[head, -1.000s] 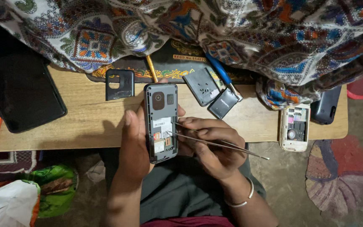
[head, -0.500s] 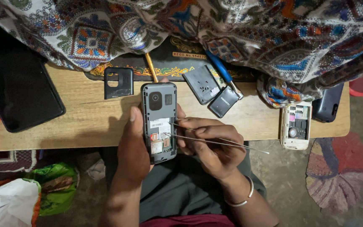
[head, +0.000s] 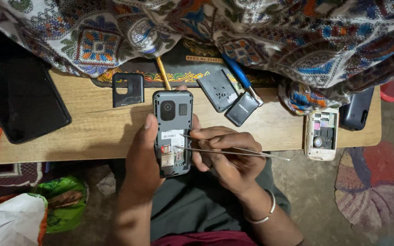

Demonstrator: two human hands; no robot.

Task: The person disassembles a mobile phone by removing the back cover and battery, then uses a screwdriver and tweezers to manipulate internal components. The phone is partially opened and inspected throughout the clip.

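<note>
Tweezers [head: 233, 150] pinched in R hand [head: 229, 157], tips in open phone [head: 173, 132] bay; L hand [head: 144, 155] grips phone.

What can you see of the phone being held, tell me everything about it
The grey phone is a small bar handset, back cover off, camera end pointing away. Its open bay shows a white label and card slots. The left hand grips it above the table edge; tweezers in the right hand reach into the slots.
</note>
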